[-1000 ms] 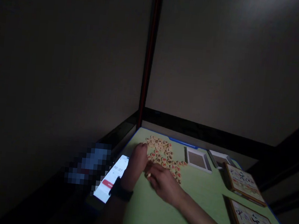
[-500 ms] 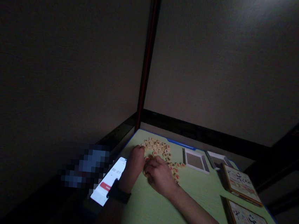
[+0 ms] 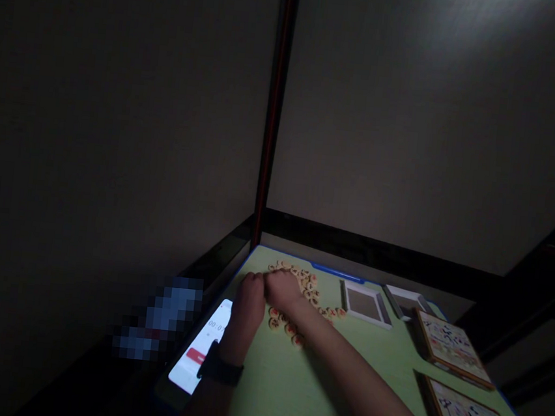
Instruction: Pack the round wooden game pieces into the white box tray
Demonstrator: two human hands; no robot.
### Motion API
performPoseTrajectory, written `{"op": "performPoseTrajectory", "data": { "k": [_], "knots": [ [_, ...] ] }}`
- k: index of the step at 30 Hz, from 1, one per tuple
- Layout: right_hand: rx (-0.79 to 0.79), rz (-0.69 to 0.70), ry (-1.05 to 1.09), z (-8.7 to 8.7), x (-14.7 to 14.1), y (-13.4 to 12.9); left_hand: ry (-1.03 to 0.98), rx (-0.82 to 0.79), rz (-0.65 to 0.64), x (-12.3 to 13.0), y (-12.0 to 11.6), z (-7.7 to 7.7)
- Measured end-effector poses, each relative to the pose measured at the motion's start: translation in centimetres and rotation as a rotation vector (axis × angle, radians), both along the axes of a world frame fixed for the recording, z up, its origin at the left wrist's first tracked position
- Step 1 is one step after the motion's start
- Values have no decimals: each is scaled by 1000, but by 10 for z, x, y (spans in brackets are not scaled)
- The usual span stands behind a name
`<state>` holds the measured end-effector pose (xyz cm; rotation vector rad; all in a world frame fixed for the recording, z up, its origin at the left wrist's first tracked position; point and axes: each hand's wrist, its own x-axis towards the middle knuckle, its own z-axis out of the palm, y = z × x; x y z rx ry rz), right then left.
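Observation:
Round wooden Chinese chess pieces [image 3: 307,289] with red and dark characters lie in a loose spread on the green table. My left hand [image 3: 250,300], with a dark band on its wrist, is closed at the left side of the spread. Touching or nearly touching it, my right hand [image 3: 282,288] is curled closed over the pieces. Whatever the fingers of either hand hold is hidden from view. Nearer to me, several pieces [image 3: 290,329] lie below my right wrist, some with red characters.
A phone [image 3: 202,351] with a lit timer screen lies at the table's left edge, partly behind my left arm. Two shallow white-rimmed trays [image 3: 367,305] sit at the back right. Two picture-covered boxes [image 3: 455,346] lie along the right side. Dark walls meet behind the green table [image 3: 369,374].
My right hand has moved away from me and slightly left, up against my left hand, uncovering pieces nearer to me. My left hand stays almost in place.

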<state>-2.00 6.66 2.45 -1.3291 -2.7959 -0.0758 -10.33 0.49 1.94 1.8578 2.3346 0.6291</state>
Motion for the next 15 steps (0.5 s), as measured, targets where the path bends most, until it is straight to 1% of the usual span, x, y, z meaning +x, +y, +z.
{"op": "performPoseTrajectory", "data": {
  "k": [3,5,7,9,10,11,12,13,14,15],
  "knots": [
    [-46,20,17,-2,-5,3,-4,14,-25,1,-1,0],
    [-71,36,53,0,1,3,-1,31,-16,2,-1,-1],
    [-79,57,104,3,16,1,13,23,-5,3,-1,-4],
    [-148,102,245,4,39,-6,24,-12,-13,4,0,-7],
    [-294,162,473,3,53,-11,27,-32,-24,5,1,-8],
    [-507,197,699,3,66,-17,32,-48,-34,6,1,-9],
    [-727,226,868,2,79,-24,41,-59,-43,7,2,-11],
    [-891,234,1012,1,90,-32,53,-63,-52,9,2,-12],
    [-1010,234,1113,-1,100,-39,68,-65,-61,9,3,-14],
    [-1091,231,1179,-2,107,-47,82,-65,-66,10,3,-15]
  ]
}}
